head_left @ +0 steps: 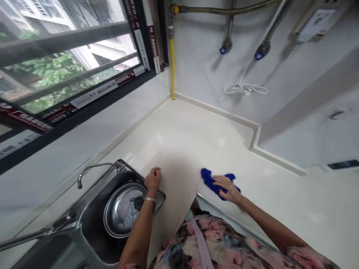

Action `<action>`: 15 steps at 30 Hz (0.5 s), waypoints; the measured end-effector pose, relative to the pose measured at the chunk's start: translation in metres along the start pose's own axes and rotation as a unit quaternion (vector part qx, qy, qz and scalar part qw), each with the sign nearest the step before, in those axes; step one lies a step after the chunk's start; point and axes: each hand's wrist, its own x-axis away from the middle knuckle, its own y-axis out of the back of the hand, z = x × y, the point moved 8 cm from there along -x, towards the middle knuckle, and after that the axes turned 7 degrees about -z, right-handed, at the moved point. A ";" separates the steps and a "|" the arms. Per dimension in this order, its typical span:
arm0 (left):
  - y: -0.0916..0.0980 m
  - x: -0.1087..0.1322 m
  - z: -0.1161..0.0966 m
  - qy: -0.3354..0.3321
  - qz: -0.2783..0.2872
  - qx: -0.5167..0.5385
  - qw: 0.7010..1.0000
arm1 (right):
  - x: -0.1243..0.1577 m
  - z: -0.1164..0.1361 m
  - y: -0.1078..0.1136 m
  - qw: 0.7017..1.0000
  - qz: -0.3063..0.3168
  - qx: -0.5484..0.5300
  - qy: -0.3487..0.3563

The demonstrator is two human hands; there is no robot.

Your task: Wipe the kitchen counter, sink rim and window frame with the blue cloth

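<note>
My right hand [226, 189] lies palm down on a crumpled blue cloth [213, 183], pressing it onto the cream stone countertop [179, 149]. My left hand [153, 179], with a silver bangle [150, 199] on its wrist, rests curled on the counter at the rim of the stainless steel sink [92, 213]. It holds nothing. Below that hand, a round metal pan or strainer [123, 211] stands tilted in the sink.
A curved faucet [97, 168] rises behind the sink. The counter meets a window [70, 63] and a white wall carrying a yellow gas pipe [172, 67], blue-handled valves [259, 56] and a coiled white cord [246, 89]. My floral clothing [213, 243] fills the bottom edge.
</note>
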 end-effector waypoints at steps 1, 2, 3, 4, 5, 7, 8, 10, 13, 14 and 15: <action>-0.002 0.001 -0.002 0.004 -0.001 -0.010 1.000 | 0.025 -0.020 0.022 0.997 -0.064 0.011 -0.052; -0.003 0.003 -0.004 0.008 -0.006 -0.019 1.000 | 0.052 -0.039 0.044 0.987 -0.128 0.022 -0.098; -0.004 0.004 -0.006 0.011 -0.016 -0.025 0.999 | 0.081 -0.054 0.064 0.973 -0.186 0.036 -0.135; -0.004 0.006 -0.009 0.006 -0.029 -0.028 0.999 | 0.110 -0.067 0.083 0.957 -0.236 0.052 -0.163; -0.004 0.007 -0.012 -0.002 -0.044 -0.029 0.999 | 0.136 -0.077 0.099 0.940 -0.277 0.072 -0.188; -0.002 0.010 -0.020 -0.020 -0.072 -0.026 0.997 | 0.177 -0.089 0.127 0.903 -0.341 0.118 -0.234; -0.001 0.011 -0.023 -0.026 -0.079 -0.025 0.996 | 0.188 -0.091 0.140 0.883 -0.368 0.141 -0.256; -0.001 0.010 -0.028 -0.027 -0.080 -0.028 0.996 | 0.191 -0.091 0.160 0.842 -0.415 0.182 -0.294; -0.003 0.004 -0.027 -0.011 -0.083 -0.028 0.996 | 0.148 -0.083 0.178 0.797 -0.438 0.246 -0.336; -0.004 0.000 -0.023 0.001 -0.089 -0.026 0.996 | 0.128 -0.081 0.180 0.783 -0.434 0.268 -0.356; -0.007 -0.005 -0.023 -0.020 -0.091 -0.019 0.995 | 0.105 -0.077 0.180 0.780 -0.429 0.277 -0.362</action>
